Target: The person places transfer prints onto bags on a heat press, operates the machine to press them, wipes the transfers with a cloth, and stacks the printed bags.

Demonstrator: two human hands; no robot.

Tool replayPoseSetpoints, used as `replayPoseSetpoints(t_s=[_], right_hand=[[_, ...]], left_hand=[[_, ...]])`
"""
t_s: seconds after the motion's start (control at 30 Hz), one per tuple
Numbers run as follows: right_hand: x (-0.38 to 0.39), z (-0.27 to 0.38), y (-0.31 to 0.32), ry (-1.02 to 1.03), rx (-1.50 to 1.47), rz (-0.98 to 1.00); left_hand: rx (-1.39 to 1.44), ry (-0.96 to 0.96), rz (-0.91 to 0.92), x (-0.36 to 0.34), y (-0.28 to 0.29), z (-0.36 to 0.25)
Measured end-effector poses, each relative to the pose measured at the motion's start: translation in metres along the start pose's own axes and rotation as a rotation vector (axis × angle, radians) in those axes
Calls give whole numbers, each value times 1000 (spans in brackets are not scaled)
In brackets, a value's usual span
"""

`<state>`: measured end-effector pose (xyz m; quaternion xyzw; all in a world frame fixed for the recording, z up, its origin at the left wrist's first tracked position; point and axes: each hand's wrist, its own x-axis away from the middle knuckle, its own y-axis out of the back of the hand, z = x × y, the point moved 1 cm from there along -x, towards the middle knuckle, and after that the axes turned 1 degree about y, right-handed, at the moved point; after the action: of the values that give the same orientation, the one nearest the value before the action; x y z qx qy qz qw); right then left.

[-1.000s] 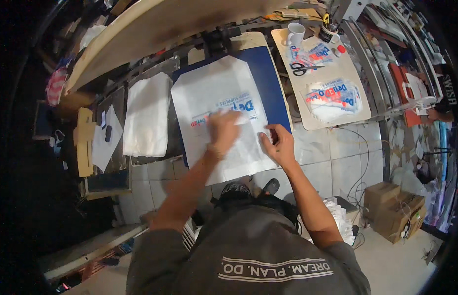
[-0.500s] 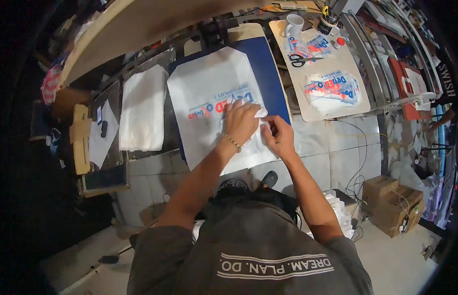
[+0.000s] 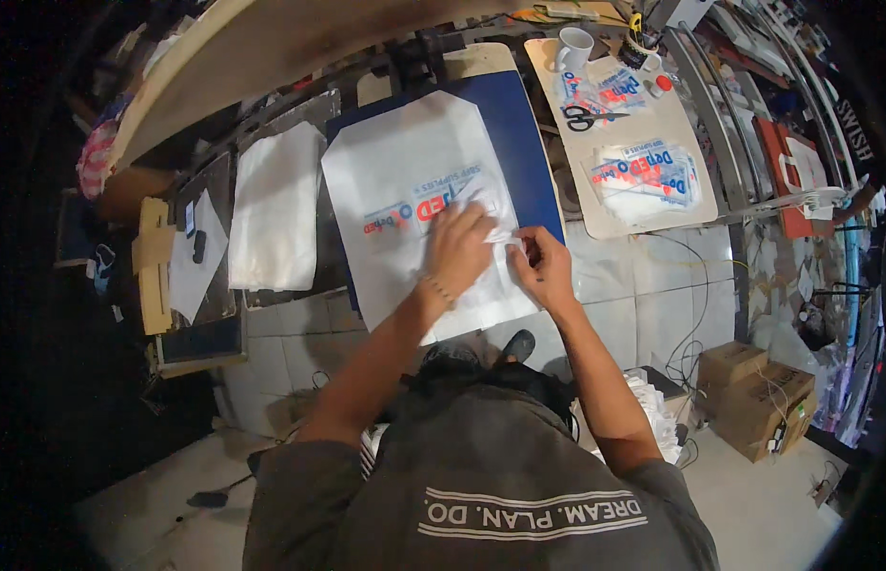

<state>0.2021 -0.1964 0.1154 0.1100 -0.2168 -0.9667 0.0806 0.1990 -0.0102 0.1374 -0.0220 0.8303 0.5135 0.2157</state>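
A large white sheet [image 3: 367,181] with cut corners lies on a dark blue board [image 3: 517,143]. On it, blue and red print shows around a crumpled, thin white layer [image 3: 502,228] near its right side. My left hand [image 3: 459,243], with a beaded bracelet at the wrist, lies on that print, fingers stretched out and slightly blurred. At the sheet's right edge, the thumb and index finger of my right hand [image 3: 545,269] pinch the white layer's edge. The fingertips partly hide what they hold.
Left of the board lies a stack of folded white cloth or film [image 3: 275,209]. On the right, a cream board [image 3: 595,205] carries scissors [image 3: 580,118], printed white plastic pieces [image 3: 648,176] and a white mug [image 3: 572,48]. Cardboard boxes [image 3: 762,409] stand on the floor at right.
My left hand has slid a little left and down across the print, away from the right hand, uncovering more of the crumpled layer. My right hand stays at the edge.
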Motion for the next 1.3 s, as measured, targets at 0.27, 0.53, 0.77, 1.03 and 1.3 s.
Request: replayPoseSetpoints(t_s=[0.27, 0.53, 0.77, 1.03, 1.3], right_hand=[[1, 2, -4, 19, -44, -3], [3, 0, -5, -16, -54, -3], [0, -7, 4, -148, -75, 147], [-18, 51, 36, 206, -18, 78], [-194, -53, 158, 146, 514, -293]], left_hand=[[32, 1, -3, -16, -5, -7], [-68, 83, -17, 47, 46, 71], [35, 27, 13, -34, -17, -6], [1709, 771, 245, -23, 21, -26], [306, 204, 5, 50, 86, 79]])
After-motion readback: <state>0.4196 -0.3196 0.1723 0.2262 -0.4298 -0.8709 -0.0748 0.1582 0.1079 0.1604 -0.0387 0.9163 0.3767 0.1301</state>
